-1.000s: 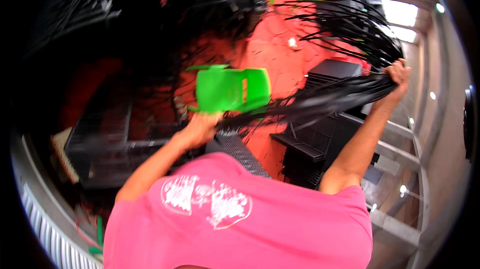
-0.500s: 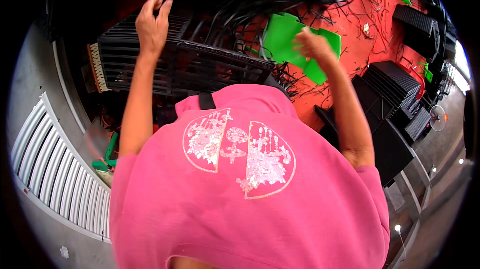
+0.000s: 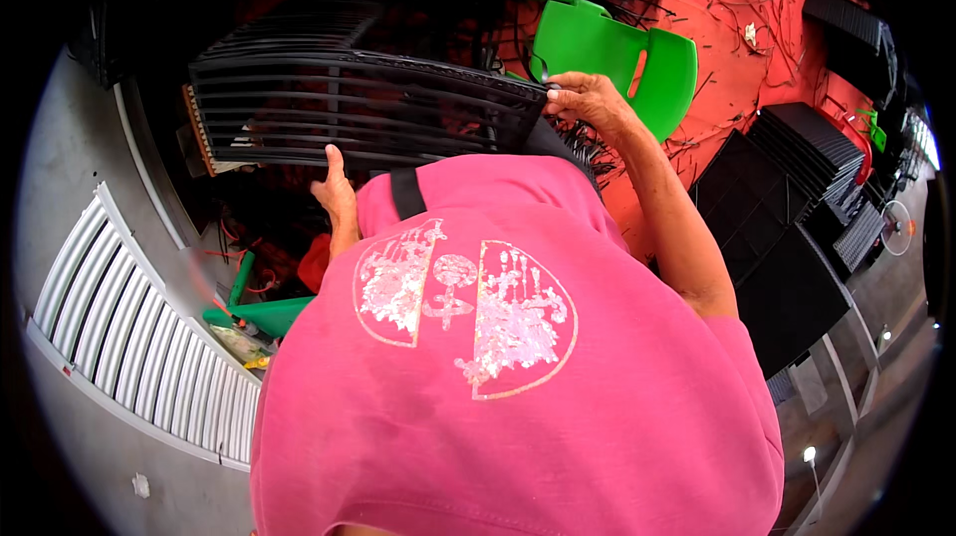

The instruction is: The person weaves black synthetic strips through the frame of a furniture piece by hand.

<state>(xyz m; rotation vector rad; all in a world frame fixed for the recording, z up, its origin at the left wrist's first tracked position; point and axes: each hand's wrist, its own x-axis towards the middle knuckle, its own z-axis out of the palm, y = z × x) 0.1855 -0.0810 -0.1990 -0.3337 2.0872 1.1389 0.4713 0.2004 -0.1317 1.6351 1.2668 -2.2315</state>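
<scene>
Across my front lies a black slatted frame (image 3: 398,108), with dark strips running along its length. My right hand (image 3: 588,103) is at the frame's right corner, thumb and fingers pinched together. A thin black strip (image 3: 544,66) curls up from those fingertips. My left hand (image 3: 339,196) is close to the frame's near edge, thumb raised and apart from the other fingers, with nothing seen in it. Whether it touches the frame I cannot tell.
A green plastic chair (image 3: 588,43) stands beyond my right hand on a red floor (image 3: 712,48) strewn with black strip scraps. Black panels (image 3: 757,227) are stacked at the right. A white slatted panel (image 3: 129,307) and a green object (image 3: 274,315) are at the left.
My right hand has come down and left from over the green chair to the frame's corner and pinched. The left hand has dropped from above the frame to its near edge.
</scene>
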